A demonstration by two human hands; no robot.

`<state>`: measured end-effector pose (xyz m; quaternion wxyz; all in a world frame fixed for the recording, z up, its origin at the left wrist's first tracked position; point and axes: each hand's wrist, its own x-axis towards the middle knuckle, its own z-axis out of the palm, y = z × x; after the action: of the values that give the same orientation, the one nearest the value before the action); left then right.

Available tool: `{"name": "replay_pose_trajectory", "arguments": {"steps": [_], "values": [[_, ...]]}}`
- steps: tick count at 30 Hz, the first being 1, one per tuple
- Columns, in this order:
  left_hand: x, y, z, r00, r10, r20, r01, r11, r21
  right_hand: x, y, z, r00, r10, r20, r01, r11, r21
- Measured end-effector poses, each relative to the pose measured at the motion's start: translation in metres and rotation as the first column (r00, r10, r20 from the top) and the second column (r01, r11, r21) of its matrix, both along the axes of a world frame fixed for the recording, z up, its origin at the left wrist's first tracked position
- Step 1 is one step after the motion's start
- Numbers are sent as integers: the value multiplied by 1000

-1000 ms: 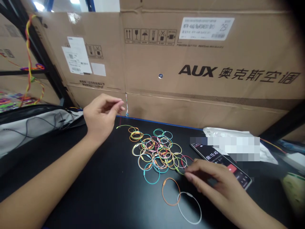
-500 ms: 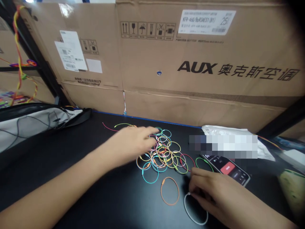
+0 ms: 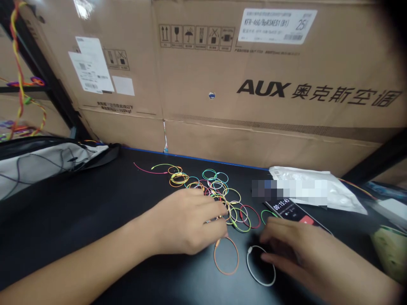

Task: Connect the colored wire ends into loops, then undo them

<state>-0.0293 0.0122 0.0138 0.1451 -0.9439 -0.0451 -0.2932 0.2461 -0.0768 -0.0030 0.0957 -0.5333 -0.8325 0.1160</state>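
Note:
My left hand (image 3: 190, 220) lies palm down over a pile of thin coloured wire loops (image 3: 233, 207), its fingers stretched to the right and hiding part of the pile. Its lowest fingertip is right by the top of a separate orange wire loop (image 3: 238, 256); whether it touches is unclear. My right hand (image 3: 292, 250) is open, thumb and fingers apart, at the right side of a grey-white wire loop (image 3: 249, 267) lying flat. The thumb tip overlaps the edge of that loop. A green loop (image 3: 263, 214) lies just beyond the right hand.
A phone (image 3: 294, 214) showing a timer lies behind my right hand, with a white plastic package (image 3: 343, 195) beyond it. Large cardboard boxes (image 3: 203, 140) wall off the back of the black table (image 3: 133, 279). A straight pink wire (image 3: 148, 170) lies back left.
My left hand has come nearer and right, from the back of the pile to its front. My right hand has let go of the grey-white loop, its fingers now apart.

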Motion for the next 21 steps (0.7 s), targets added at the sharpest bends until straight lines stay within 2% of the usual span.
{"name": "replay_pose_trajectory", "arguments": {"steps": [2, 4, 10, 13, 18, 21], "values": [[-2, 3, 1, 1000, -25, 19, 25, 1000, 1, -5, -1, -6, 1000, 22, 13, -21, 997, -69], [-3, 4, 1, 998, -33, 48, 33, 999, -2, -9, -2, -10, 1000, 16, 6, -15, 997, -80], [-2, 6, 0, 997, -40, 71, 42, 999, -23, -7, -4, -5, 998, -26, 59, 32, 995, -97], [-1, 8, -3, 996, -46, 80, 49, 998, -37, -1, -5, -10, 991, -31, 132, 37, 998, -43], [0, 9, -2, 994, -20, 104, 24, 999, -28, 10, -10, -30, 974, -53, 219, 33, 995, 93], [0, 6, -1, 997, -24, 76, 26, 1000, -16, 12, -12, -37, 981, -54, 186, 39, 996, 83]]}}
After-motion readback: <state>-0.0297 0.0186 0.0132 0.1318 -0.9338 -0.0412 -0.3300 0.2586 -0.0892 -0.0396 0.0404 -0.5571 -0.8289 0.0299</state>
